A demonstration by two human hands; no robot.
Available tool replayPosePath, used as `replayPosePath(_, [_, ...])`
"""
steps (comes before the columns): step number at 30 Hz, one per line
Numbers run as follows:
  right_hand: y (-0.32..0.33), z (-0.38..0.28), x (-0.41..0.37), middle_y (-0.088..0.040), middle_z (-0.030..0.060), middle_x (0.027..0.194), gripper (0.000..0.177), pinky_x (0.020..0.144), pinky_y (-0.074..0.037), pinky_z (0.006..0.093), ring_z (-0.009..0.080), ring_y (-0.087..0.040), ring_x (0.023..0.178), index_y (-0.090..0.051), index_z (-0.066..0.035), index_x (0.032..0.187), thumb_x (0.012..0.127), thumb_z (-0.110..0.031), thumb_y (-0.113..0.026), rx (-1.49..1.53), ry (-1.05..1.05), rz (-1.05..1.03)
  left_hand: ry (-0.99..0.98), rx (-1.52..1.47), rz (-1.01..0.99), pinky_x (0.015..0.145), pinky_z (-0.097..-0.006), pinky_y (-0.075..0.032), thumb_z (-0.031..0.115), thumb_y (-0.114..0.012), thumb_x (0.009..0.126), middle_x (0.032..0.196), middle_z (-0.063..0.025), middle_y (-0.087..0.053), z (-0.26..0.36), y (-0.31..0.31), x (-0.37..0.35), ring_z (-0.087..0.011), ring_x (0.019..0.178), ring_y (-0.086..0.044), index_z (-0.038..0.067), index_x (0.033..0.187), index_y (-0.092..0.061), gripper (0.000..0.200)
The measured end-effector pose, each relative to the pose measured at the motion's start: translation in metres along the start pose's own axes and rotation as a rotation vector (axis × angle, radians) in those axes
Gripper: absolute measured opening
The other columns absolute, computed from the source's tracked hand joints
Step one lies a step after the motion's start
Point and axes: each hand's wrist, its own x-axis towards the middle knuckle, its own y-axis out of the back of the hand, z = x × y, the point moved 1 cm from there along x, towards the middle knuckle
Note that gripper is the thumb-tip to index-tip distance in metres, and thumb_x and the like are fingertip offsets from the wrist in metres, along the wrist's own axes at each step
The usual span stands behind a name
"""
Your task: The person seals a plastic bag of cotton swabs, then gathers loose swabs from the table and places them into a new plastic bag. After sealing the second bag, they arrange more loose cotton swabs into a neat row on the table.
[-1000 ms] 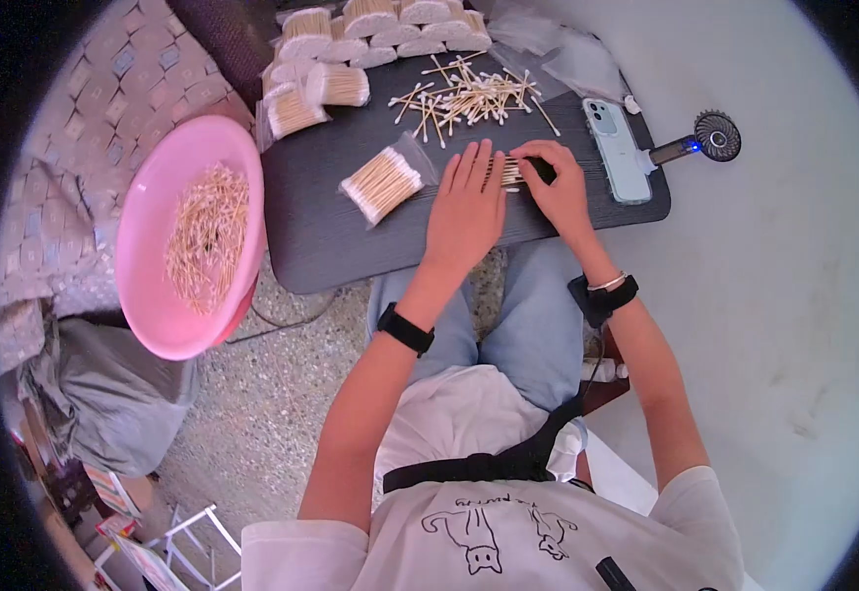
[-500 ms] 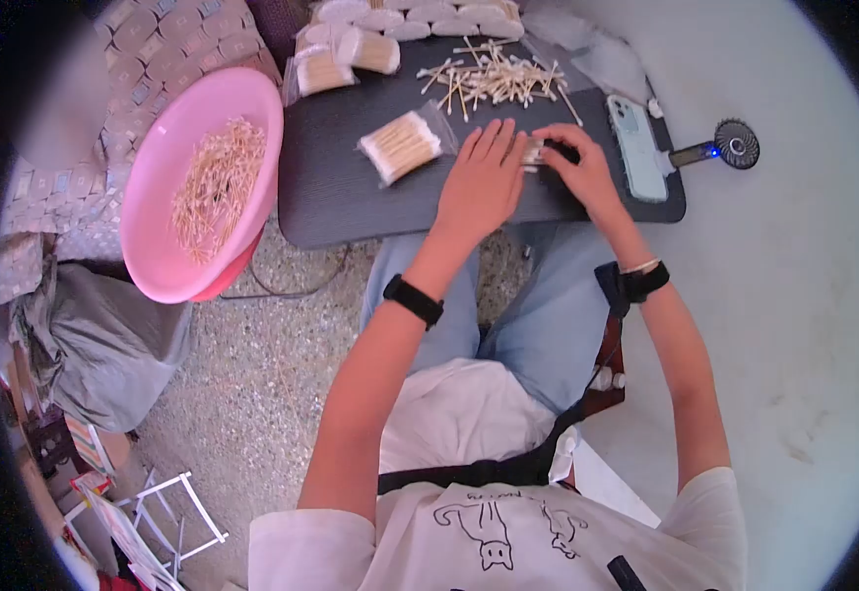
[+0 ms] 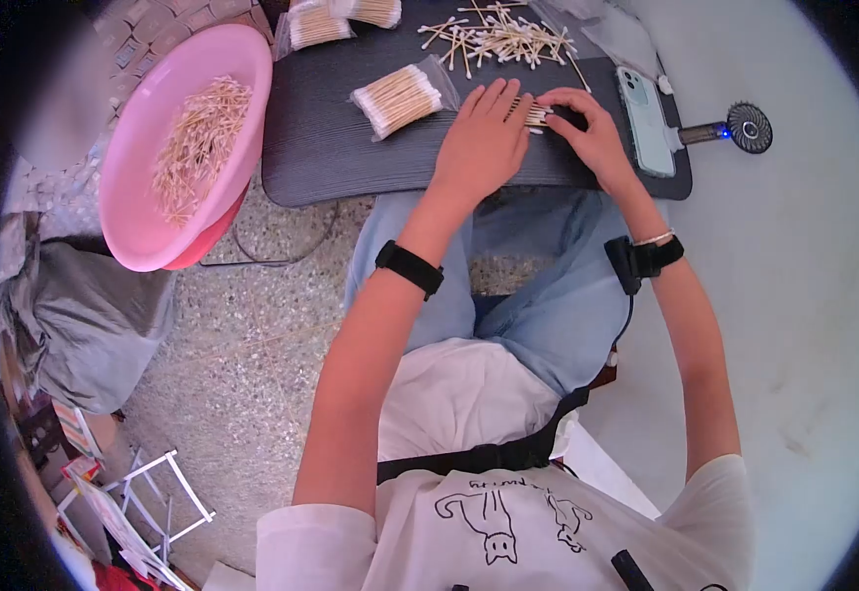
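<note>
A small bunch of cotton swabs (image 3: 536, 115) lies on the black table between my hands, its white tips toward the right. My left hand (image 3: 484, 138) rests flat with fingers stretched out, covering the bunch's left end. From the other side, my right hand (image 3: 590, 138) curls its thumb and forefinger around the swab tips. Just left of my left hand is a clear bag packed with cotton swabs (image 3: 397, 100). Beyond my hands spreads a loose pile of cotton swabs (image 3: 508, 39).
The black table (image 3: 351, 163) has more packed bags (image 3: 316, 27) at its far left. A phone (image 3: 646, 123) lies at the right edge beside a small fan (image 3: 748, 128). To the left stands a pink basin (image 3: 124, 212) holding many loose swabs.
The view has shifted, so the table sits higher in the picture. Both hands stay at the small bunch, and more of its swabs show between them.
</note>
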Motion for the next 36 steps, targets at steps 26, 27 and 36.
replayPosePath(26, [-0.021,-0.01,-0.004,-0.059,0.0082,0.1,0.015,0.088,-0.039,0.0375,0.028,-0.051,0.097,-0.064,-0.007,0.096,0.082,-0.012,-0.062,-0.275,0.125,0.224,0.056,-0.103,-0.028,0.108,-0.0449,-0.028,0.017,-0.051,0.086,0.132,-0.0187,-0.047,0.002,0.006,0.003,-0.0326,0.126,-0.041,0.001,0.122,-0.051,0.039])
replayPosePath(27, [-0.019,-0.012,-0.005,-0.059,0.0082,0.1,0.014,0.088,-0.039,0.0375,0.028,-0.051,0.098,-0.064,-0.007,0.095,0.082,-0.012,-0.062,-0.264,0.122,0.213,0.059,-0.11,-0.027,0.108,-0.0449,-0.028,0.017,-0.052,0.086,0.132,-0.0187,-0.047,0.003,0.005,0.003,-0.0326,0.126,-0.041,0.001,0.121,-0.051,0.039])
replayPosePath(36, [-0.02,-0.015,-0.006,-0.059,0.0086,0.101,0.014,0.089,-0.04,0.0371,0.0279,-0.051,0.099,-0.063,-0.006,0.095,0.082,-0.011,-0.061,-0.25,0.091,0.226,0.069,-0.112,-0.042,0.108,-0.0446,-0.028,0.017,-0.052,0.085,0.132,-0.0191,-0.047,0.004,0.007,0.004,-0.0332,0.126,-0.04,0.0,0.121,-0.051,0.04])
